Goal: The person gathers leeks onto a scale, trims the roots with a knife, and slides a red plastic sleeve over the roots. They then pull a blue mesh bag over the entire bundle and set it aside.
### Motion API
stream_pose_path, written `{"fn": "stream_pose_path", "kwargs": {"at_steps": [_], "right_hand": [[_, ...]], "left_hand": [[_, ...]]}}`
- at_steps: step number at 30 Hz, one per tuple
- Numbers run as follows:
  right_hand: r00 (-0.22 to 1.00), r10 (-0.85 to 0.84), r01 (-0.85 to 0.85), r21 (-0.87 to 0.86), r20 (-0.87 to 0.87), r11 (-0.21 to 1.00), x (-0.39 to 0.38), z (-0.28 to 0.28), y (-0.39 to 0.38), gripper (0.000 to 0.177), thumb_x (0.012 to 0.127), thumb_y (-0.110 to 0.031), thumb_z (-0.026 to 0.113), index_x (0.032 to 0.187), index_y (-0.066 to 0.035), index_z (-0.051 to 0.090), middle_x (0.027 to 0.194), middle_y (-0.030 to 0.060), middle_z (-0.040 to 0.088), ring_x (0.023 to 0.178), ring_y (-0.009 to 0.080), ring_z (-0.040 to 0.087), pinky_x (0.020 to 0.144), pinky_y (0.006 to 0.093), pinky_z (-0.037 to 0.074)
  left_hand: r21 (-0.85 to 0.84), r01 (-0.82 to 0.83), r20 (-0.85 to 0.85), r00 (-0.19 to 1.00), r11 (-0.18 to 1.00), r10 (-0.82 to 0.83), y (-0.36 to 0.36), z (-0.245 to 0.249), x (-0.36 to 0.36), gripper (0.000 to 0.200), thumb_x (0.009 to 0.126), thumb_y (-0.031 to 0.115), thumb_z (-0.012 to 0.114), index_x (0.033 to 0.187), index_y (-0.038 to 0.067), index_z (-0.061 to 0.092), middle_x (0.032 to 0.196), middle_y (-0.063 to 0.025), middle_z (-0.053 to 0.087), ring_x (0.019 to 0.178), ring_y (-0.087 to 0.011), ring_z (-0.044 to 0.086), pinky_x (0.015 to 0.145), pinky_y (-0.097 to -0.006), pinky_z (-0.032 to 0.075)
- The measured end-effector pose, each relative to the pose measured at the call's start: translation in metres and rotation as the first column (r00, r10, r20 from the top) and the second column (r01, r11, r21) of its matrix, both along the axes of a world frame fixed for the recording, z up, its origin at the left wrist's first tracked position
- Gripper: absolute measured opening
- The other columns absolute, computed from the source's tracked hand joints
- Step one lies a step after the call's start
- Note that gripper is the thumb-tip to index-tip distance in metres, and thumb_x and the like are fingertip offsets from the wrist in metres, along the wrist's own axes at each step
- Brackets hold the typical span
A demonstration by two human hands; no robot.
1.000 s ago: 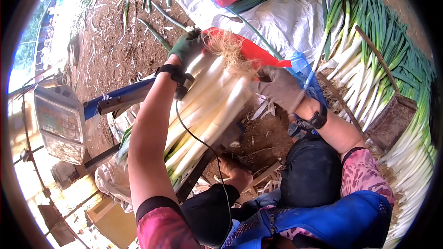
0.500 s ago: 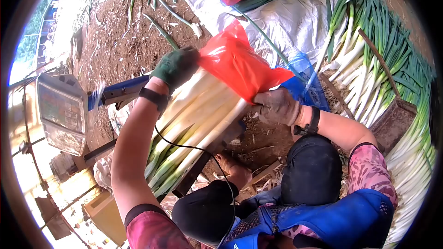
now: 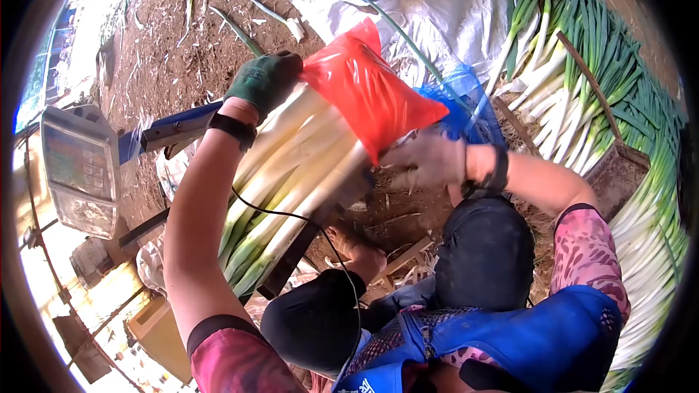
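A bundle of thick leeks lies in front of me, white ends away from me and green parts toward me. Over the white ends sits a red plastic bag. My left hand, in a green glove, is closed on the bag's left edge. My right hand, in a dirty greyish glove, is beside the bag's lower right corner, blurred by motion. Its fingers look apart, with nothing visible in them. A black cord crosses over the leeks.
A big pile of leeks runs down the right side, with a rusty long-handled metal tool on it. Blue plastic and a white sheet lie beyond the bundle. A scale-like device stands at left.
My right hand has come off the red bag's right corner and blurs beside it. The left hand still grips the bag. The whole view has shifted slightly.
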State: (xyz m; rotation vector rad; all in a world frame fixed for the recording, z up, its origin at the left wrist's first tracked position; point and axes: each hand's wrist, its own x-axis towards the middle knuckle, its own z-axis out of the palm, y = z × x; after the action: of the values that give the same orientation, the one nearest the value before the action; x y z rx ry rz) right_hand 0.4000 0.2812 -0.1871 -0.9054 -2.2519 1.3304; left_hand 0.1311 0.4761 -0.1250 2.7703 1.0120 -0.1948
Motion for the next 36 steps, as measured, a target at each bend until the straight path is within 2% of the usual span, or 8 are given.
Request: {"fn": "stream_pose_path", "kwargs": {"at_steps": [2, 7, 10, 14, 24, 28, 30, 36], "right_hand": [[0.998, -0.042, -0.012, -0.753, -0.053, 0.658, 0.021, -0.017, 0.023, 0.047, 0.089, -0.035, 0.065, 0.124, -0.005, 0.060, 0.111, 0.0129, 0.068, 0.098, 0.0216, 0.068, 0.083, 0.0311, 0.054], [0.904, -0.424, 0.028, -0.978, -0.063, 0.205, 0.022, -0.066, 0.027, 0.033, 0.093, -0.028, 0.062, 0.116, -0.005, 0.064, 0.098, 0.0079, 0.071, 0.087, 0.0170, 0.068, 0.075, 0.0294, 0.054], [0.981, -0.050, -0.037, -0.433, -0.187, 0.901, 0.004, -0.085, 0.026, 0.029, 0.091, -0.024, 0.062, 0.114, -0.005, 0.062, 0.102, 0.0115, 0.068, 0.089, 0.0216, 0.067, 0.079, 0.0326, 0.052], [0.956, -0.141, 0.195, 0.197, -0.258, 0.961, -0.019, -0.104, 0.027, 0.025, 0.086, -0.009, 0.065, 0.110, -0.005, 0.062, 0.102, 0.0109, 0.068, 0.092, 0.0213, 0.065, 0.079, 0.0361, 0.052], [0.956, 0.257, -0.289, -0.307, -0.141, 0.907, -0.132, -0.096, -0.035, 0.032, 0.094, -0.034, 0.053, 0.101, -0.007, 0.069, 0.095, 0.0114, 0.068, 0.080, 0.0183, 0.067, 0.074, 0.0309, 0.052], [0.975, 0.217, -0.025, -0.962, 0.036, 0.272, -0.098, -0.022, 0.000, 0.041, 0.091, -0.037, 0.054, 0.117, -0.005, 0.062, 0.109, 0.0128, 0.067, 0.092, 0.0244, 0.065, 0.087, 0.0346, 0.050], [0.975, 0.221, -0.193, -0.383, 0.029, 0.903, -0.069, -0.077, 0.000, 0.042, 0.091, -0.036, 0.055, 0.117, -0.005, 0.062, 0.108, 0.0162, 0.067, 0.088, 0.0251, 0.067, 0.086, 0.0364, 0.052], [0.908, -0.208, 0.061, 0.378, 0.363, 0.924, -0.030, -0.064, -0.005, 0.038, 0.085, -0.023, 0.058, 0.123, -0.023, 0.058, 0.093, 0.0060, 0.068, 0.080, 0.0244, 0.068, 0.072, 0.0379, 0.055]], "left_hand": [[-0.037, -0.012, 0.064, 0.998, 0.999, 0.014, -0.002, -0.003, -0.006, 0.014, 0.087, 0.021, 0.053, 0.091, 0.012, 0.063, 0.094, -0.0109, 0.065, 0.084, -0.0350, 0.065, 0.071, -0.0462, 0.052], [-0.052, -0.013, 0.117, 0.993, 0.999, 0.019, -0.007, -0.002, -0.001, 0.014, 0.087, 0.021, 0.054, 0.091, 0.012, 0.063, 0.095, -0.0082, 0.066, 0.086, -0.0340, 0.065, 0.073, -0.0446, 0.052], [-0.082, 0.003, 0.156, 0.988, 0.997, 0.010, -0.005, -0.001, 0.005, 0.014, 0.086, 0.021, 0.054, 0.091, 0.013, 0.064, 0.096, -0.0072, 0.066, 0.087, -0.0331, 0.065, 0.073, -0.0434, 0.052], [-0.088, 0.007, 0.191, 0.981, 0.996, 0.010, -0.004, -0.002, 0.009, 0.013, 0.086, 0.020, 0.054, 0.091, 0.014, 0.064, 0.096, -0.0070, 0.066, 0.086, -0.0321, 0.065, 0.073, -0.0424, 0.052], [-0.054, 0.017, 0.185, 0.983, 0.998, -0.007, -0.006, -0.003, 0.001, 0.013, 0.087, 0.021, 0.057, 0.093, 0.014, 0.066, 0.094, -0.0064, 0.067, 0.086, -0.0312, 0.065, 0.074, -0.0414, 0.053], [-0.077, -0.023, 0.193, 0.981, 0.997, 0.037, -0.011, 0.001, -0.011, 0.014, 0.087, 0.023, 0.059, 0.095, 0.015, 0.067, 0.095, -0.0070, 0.068, 0.086, -0.0313, 0.066, 0.074, -0.0409, 0.053], [-0.089, -0.027, 0.201, 0.979, 0.996, 0.045, -0.011, -0.002, -0.014, 0.014, 0.087, 0.023, 0.060, 0.096, 0.015, 0.067, 0.095, -0.0074, 0.068, 0.086, -0.0315, 0.066, 0.074, -0.0409, 0.053], [-0.138, -0.035, 0.157, 0.986, 0.990, 0.057, -0.006, 0.000, -0.004, 0.018, 0.082, 0.010, 0.065, 0.101, 0.010, 0.068, 0.099, -0.0098, 0.069, 0.091, -0.0312, 0.067, 0.078, -0.0371, 0.054]]}}
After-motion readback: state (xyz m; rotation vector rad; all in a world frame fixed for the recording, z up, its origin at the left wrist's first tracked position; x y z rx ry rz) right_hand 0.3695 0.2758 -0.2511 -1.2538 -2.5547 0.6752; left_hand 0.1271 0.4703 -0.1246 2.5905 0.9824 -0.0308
